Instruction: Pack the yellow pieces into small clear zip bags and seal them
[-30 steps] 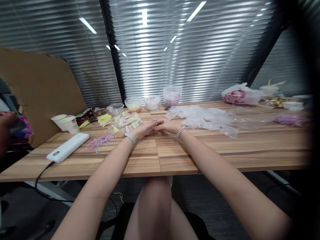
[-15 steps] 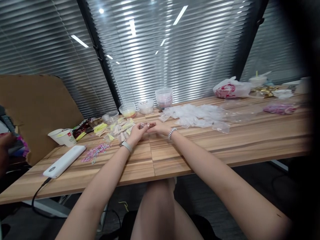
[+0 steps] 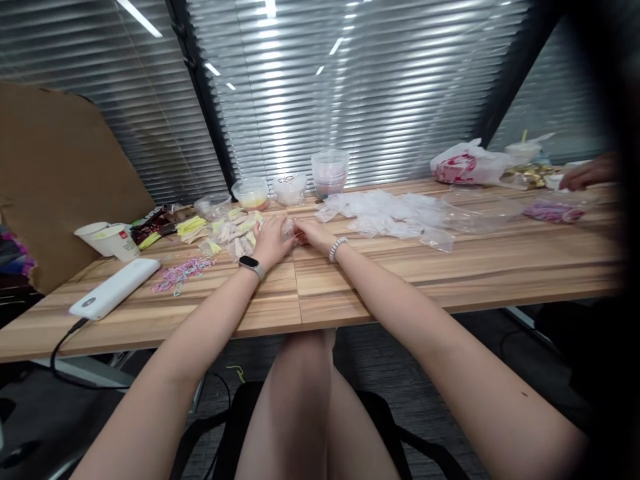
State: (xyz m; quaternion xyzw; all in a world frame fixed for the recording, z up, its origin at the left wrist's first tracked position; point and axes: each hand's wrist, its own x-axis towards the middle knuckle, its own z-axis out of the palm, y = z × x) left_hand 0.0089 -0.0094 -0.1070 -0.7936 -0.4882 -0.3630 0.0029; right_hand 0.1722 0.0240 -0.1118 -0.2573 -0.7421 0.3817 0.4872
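Note:
My left hand (image 3: 273,241), with a fitness band at the wrist, is closed with its fingertips against a small clear plastic bag (image 3: 287,229). Meeting it from the other side, my right hand (image 3: 313,235) pinches the same bag; its wrist wears a striped coil band. The fingers hide most of the bag and whatever is in it. Just left of my hands lies a pile of small filled bags (image 3: 235,230) with yellow and pale pieces. To the right is a heap of flat clear plastic bags (image 3: 390,210).
Small pink and blue rings (image 3: 183,273) lie near a white power bank (image 3: 115,288) with a cable. Paper cups (image 3: 123,243) stand at left. Along the back are plastic tubs (image 3: 330,175) and a carrier bag (image 3: 467,165). Another person's hand (image 3: 590,175) reaches in at far right.
The view has tipped downward. My hands stay together at the bag, the left one now with its back more upward. Another person's hand has appeared at right; one at the left edge is gone.

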